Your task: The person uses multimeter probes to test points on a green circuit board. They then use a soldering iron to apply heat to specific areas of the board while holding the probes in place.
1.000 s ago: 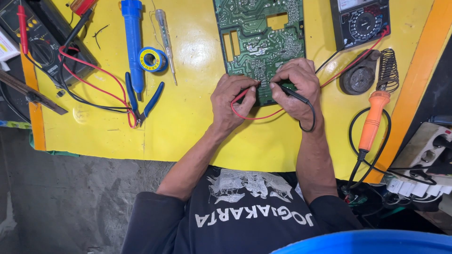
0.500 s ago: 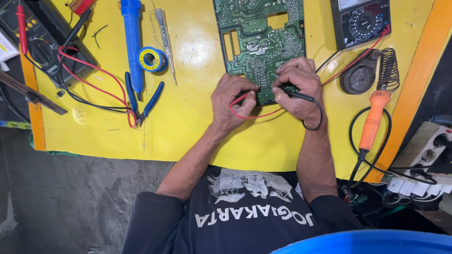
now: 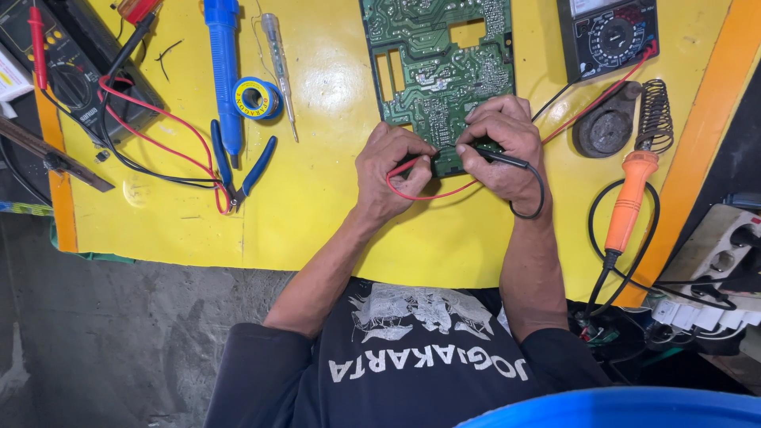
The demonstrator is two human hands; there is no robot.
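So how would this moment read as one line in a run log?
left hand: holds red probe | right hand: holds black probe | both tips at circuit board edge | meter upper right | soldering iron idle

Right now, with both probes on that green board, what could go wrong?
The left hand holds the red probe close to the right hand's black probe on the circuit board; a slip could bridge neighbouring solder points. The black lead loops around the right wrist and could snag.
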